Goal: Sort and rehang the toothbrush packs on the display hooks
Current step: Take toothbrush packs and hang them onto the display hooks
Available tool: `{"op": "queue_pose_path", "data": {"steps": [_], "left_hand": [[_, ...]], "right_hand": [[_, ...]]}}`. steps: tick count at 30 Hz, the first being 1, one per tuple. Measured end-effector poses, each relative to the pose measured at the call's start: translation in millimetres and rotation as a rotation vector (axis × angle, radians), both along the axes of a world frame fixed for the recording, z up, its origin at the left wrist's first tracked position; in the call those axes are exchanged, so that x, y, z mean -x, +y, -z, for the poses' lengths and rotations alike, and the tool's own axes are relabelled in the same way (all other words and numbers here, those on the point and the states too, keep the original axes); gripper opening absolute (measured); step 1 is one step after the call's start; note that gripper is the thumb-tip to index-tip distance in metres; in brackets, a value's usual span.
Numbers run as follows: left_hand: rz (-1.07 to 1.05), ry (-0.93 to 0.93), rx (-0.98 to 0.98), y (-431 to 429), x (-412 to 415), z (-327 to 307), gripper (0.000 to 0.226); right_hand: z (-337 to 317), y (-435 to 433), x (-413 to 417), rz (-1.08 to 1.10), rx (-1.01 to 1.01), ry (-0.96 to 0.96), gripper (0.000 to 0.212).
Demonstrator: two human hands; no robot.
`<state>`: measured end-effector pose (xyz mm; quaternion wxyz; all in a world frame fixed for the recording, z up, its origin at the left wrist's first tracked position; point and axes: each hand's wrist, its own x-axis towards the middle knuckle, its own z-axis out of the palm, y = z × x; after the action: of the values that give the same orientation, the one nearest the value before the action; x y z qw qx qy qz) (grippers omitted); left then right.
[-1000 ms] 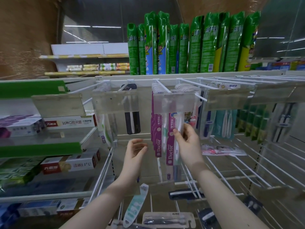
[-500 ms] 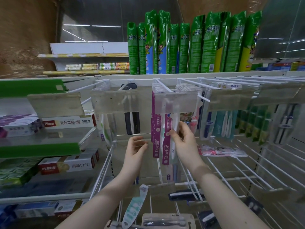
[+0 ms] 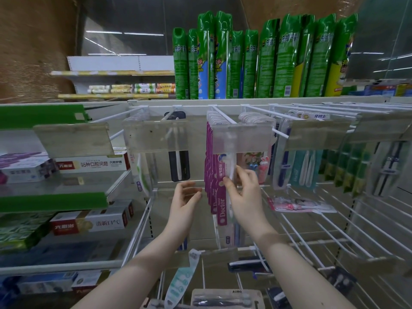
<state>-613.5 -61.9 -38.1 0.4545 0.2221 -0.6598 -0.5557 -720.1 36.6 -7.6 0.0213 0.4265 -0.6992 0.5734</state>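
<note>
Right hand (image 3: pixel 245 197) lifted higher, grip pinched on magenta toothbrush pack (image 3: pixel 221 208), left hand (image 3: pixel 185 201) loosely open

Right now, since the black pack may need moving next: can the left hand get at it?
Probably yes. The left hand is open and empty just below the black pack, whose lower end hangs clear under the price holder.
</note>
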Motion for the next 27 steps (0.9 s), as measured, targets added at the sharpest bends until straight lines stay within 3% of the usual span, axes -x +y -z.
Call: {"op": "queue_pose_path", "data": {"steps": [9, 21, 27], "left_hand": [[-0.015, 0.006, 0.006, -4, 2, -2, 0.020], [-0.003, 0.000, 0.017, 7, -4, -8, 0.017], [0.031, 0.060, 0.116, 24, -8, -7, 0.008]], "right_hand": [[-6, -20, -4, 0.182, -0.101, 0.113, 0.055], [1, -9, -9, 0.173, -0.103, 0.014, 0.070], [13, 20, -18, 0.211, -0.063, -0.062, 0.056]]}}
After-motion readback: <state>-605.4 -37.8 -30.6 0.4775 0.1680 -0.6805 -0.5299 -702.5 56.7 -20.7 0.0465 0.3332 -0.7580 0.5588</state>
